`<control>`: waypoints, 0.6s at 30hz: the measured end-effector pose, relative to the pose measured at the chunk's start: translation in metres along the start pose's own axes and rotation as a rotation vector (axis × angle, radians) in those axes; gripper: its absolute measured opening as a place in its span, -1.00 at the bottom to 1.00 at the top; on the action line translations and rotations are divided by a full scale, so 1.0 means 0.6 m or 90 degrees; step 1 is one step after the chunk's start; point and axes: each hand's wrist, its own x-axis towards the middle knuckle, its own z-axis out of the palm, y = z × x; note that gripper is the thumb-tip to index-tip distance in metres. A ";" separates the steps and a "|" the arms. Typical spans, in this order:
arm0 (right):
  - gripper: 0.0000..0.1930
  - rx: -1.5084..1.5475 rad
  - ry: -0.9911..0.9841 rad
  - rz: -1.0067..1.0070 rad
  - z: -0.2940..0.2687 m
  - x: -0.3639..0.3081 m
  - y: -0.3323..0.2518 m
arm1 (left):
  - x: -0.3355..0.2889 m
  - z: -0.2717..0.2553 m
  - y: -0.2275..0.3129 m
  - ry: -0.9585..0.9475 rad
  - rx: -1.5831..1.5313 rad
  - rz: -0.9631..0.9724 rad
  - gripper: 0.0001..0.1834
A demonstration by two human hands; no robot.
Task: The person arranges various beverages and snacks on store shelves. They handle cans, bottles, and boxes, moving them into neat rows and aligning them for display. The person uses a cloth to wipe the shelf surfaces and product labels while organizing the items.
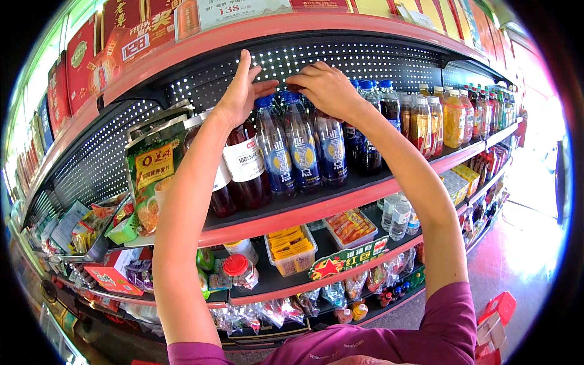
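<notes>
Both my arms reach up to a dark shelf with a red front edge. My left hand (241,94) is open, fingers apart, beside the blue cap of a clear soda bottle (277,155) with a blue and yellow label. Over the tops of the same group, my right hand (325,88) is bent with its fingers spread loosely; its fingertips hang by the caps, and no grip on a bottle shows. Two more such bottles, a middle soda bottle (302,149) and a right-hand soda bottle (331,152), stand upright in the front row. Bottles behind them are partly hidden by my hands.
Left of the sodas stand dark red juice bottles (246,161) and a green cereal bag (152,176). Dark cola bottles (365,149) and amber drink bottles (421,121) line the right. Below are a tub of yellow packets (291,248) and a red-lidded jar (239,271). Red stools (496,319) stand at lower right.
</notes>
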 end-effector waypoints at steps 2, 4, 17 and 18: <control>-0.65 -0.009 0.008 -0.004 0.007 0.013 -0.018 | -0.001 -0.003 0.002 -0.005 -0.026 0.006 0.37; -0.65 -0.013 0.020 -0.022 0.013 0.027 -0.040 | -0.006 -0.004 0.003 -0.003 -0.056 0.008 0.35; -0.58 0.061 0.067 -0.200 0.048 -0.060 -0.183 | 0.012 -0.028 -0.002 -0.071 0.080 0.048 0.26; -0.56 0.082 0.050 -0.218 0.055 -0.075 -0.191 | 0.021 -0.027 0.001 -0.082 0.141 0.066 0.25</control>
